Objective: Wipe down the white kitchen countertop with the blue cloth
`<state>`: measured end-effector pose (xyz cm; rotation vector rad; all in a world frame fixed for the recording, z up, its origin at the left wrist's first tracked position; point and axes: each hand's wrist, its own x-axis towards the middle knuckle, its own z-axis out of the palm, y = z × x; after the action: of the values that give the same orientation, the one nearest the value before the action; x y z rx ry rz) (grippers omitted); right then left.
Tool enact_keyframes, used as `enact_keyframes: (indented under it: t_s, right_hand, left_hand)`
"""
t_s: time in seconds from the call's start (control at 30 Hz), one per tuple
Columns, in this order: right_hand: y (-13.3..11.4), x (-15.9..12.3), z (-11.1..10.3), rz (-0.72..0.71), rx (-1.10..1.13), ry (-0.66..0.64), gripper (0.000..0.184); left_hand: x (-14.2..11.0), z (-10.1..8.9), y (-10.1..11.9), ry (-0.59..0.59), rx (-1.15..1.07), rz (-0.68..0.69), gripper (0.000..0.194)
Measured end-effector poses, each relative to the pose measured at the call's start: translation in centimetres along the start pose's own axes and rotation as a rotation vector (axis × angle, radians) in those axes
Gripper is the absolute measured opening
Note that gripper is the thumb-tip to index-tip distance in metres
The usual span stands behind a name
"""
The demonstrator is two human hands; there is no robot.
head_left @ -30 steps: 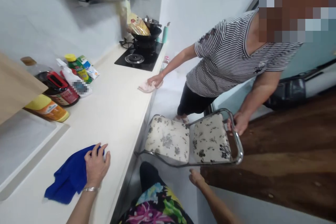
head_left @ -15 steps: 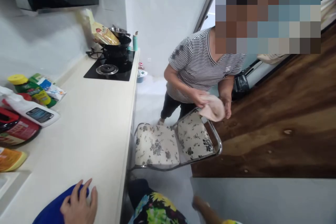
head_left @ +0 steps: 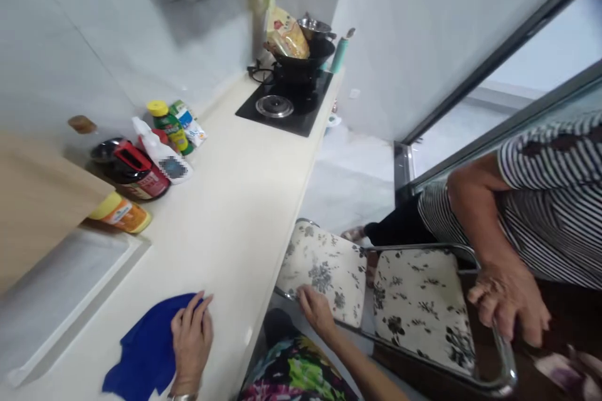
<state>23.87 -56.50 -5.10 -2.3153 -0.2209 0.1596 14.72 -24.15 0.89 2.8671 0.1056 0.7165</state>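
My left hand [head_left: 190, 341] lies flat, fingers stretched out, on a blue cloth [head_left: 148, 348] near the front edge of the cream countertop [head_left: 235, 200]. My right hand [head_left: 317, 308] rests with spread fingers on the near edge of the seat of a floral padded chair [head_left: 324, 269] with a chrome frame. Another person in a striped shirt [head_left: 555, 200] stands at the right. That person's hand [head_left: 510, 301] grips the top rail of the chair's back.
Sauce bottles, a white spray bottle [head_left: 162, 153] and packets stand at the counter's back left. A black hob [head_left: 282, 106] with a wok sits at the far end. A wooden board [head_left: 42, 207] juts in at the left. A glass sliding door [head_left: 470, 119] stands beyond.
My right hand has come up onto the chair seat. The other person has moved from behind the chair to its right and now grips the back rail. My left hand stays on the cloth.
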Motion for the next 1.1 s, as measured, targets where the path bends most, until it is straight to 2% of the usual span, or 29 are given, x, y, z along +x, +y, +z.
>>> enact_keyframes:
  t_s: [0.1,0.17,0.23,0.3,0.5,0.73,0.9,1.0,1.1]
  right_hand:
    - [-5.5,4.3,2.6,-0.292,0.062,-0.099,0.025]
    - [-8.6,6.0,4.2,-0.469,0.006,-0.179,0.021]
    - [-10.5,6.9,5.4,-0.573,-0.083,-0.247,0.02]
    - [-11.3,7.3,6.1,-0.62,-0.156,-0.288,0.021]
    - [-11.3,7.7,6.1,-0.66,-0.199,-0.311,0.023]
    - [-12.0,7.5,7.2,-0.538,-0.269,-0.25,0.015]
    - [-11.9,7.2,7.6,-0.53,-0.268,-0.198,0.014]
    - [-11.9,7.2,7.6,-0.517,-0.266,-0.173,0.013]
    - [-11.9,7.3,7.7,-0.485,-0.234,-0.157,0.016]
  left_hand:
    - [0.2,-0.1,0.5,0.028,0.016,-0.041,0.028]
    - [0.6,-0.1,0.9,0.047,0.017,-0.088,0.027]
    - [1.2,0.0,1.4,0.057,0.004,-0.133,0.027]
    - [1.6,0.2,1.8,0.068,-0.009,-0.166,0.027]
    - [1.8,0.8,2.2,0.106,-0.001,-0.167,0.021]
    - [1.4,1.2,1.8,0.114,-0.04,-0.169,0.018]
    - [0.4,1.3,1.2,0.177,-0.12,-0.211,0.024]
    - [0.0,0.9,0.7,0.207,-0.283,-0.342,0.028]
    - [0.5,-0.1,-0.1,0.234,-0.516,-0.632,0.03]
